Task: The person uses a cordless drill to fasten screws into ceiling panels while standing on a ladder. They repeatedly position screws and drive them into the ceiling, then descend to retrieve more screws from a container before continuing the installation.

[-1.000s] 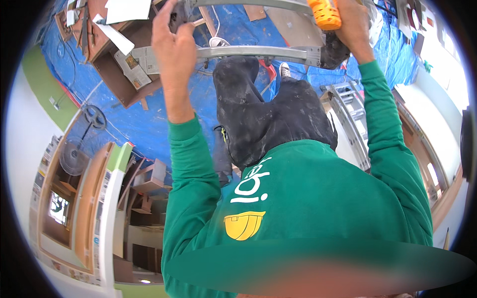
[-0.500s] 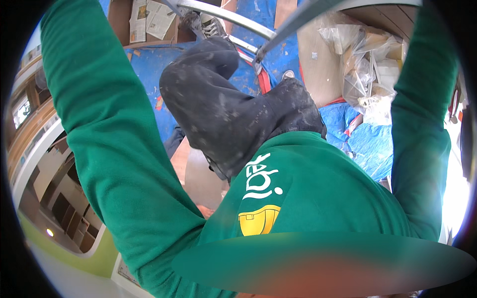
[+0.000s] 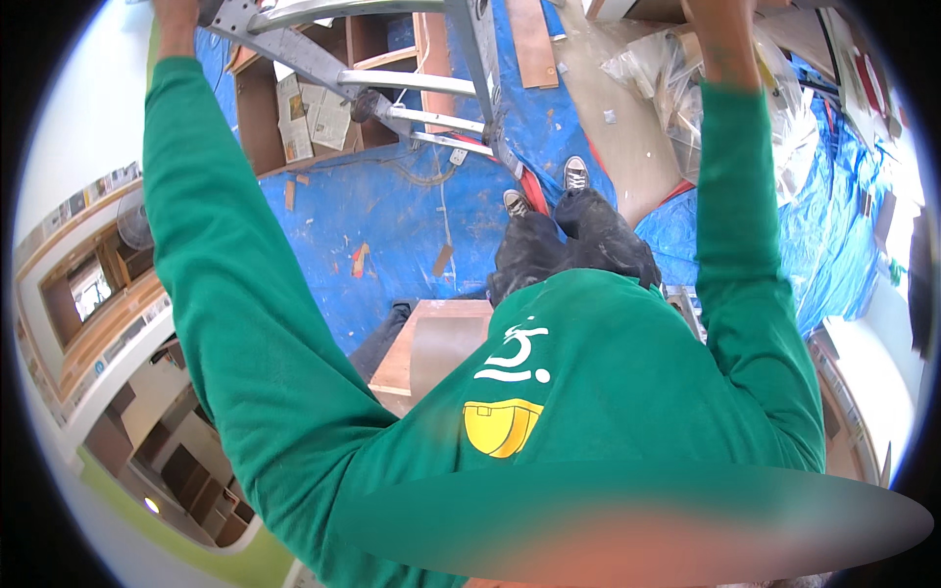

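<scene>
Both my arms, in green sleeves, reach up and forward. My left hand (image 3: 177, 27) is cut off by the upper edge at the far left, right beside the metal stepladder (image 3: 306, 57); whether it grips the ladder is hidden. At the upper right, my right hand (image 3: 722, 44) also leaves the picture, so its fingers do not show. Below it, on the floor, lies a clear plastic bag (image 3: 676, 78) with scraps in it. The ladder's rungs and rails stand ahead of me, left of centre.
Both my shoes (image 3: 517, 203) are on the blue tarp (image 3: 392, 220), close to the ladder's foot. A brown open cabinet (image 3: 257, 113) with newspaper (image 3: 312, 118) lies behind the ladder. Wooden boards (image 3: 532, 44), a power cord and debris are strewn about. A wooden box (image 3: 446, 312) stands near my legs.
My raised leg has come down from the ladder, and both feet are on the floor. The ladder shows farther left and more fully. My wrists have come into view at the top.
</scene>
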`<state>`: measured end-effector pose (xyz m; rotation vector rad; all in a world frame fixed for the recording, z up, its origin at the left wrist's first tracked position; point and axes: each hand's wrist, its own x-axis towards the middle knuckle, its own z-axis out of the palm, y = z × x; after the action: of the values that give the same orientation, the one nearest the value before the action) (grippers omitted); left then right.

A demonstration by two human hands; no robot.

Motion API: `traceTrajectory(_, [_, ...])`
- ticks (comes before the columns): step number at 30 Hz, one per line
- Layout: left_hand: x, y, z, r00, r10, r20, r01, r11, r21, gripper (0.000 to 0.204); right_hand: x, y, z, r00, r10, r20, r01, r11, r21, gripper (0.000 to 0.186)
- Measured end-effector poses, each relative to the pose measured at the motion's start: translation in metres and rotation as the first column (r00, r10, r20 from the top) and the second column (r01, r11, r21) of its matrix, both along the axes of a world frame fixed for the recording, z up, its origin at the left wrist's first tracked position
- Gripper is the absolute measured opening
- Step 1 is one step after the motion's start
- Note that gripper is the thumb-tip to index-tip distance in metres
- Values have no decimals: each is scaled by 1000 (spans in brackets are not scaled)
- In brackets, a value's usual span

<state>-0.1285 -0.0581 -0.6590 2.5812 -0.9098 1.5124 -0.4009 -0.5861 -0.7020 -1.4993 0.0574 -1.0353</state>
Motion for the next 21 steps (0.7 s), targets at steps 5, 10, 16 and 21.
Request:
traceTrajectory(5, [-197, -128, -40, 989, 144, 39, -128, 953, -275, 26, -152, -58, -110, 839, 131, -529, -61, 987, 149, 12])
traceTrajectory(10, [-420, -326, -213, 107, -585, -804, -99, 798, -594, 26, -221, -82, -215, 580, 385, -718, 40, 867, 497, 15])
traceTrajectory(16, [-417, -424, -467, 58, -498, -865, -469, 752, -464, 39, -217, -126, -311, 517, 529, -673, 266, 648, 714, 19])
traceTrajectory(21, [-307, -452, -606, 140, -753, -643, -974, 11, -225, 27, -200, -159, -388, 415, 605, -679, 415, 539, 733, 17])
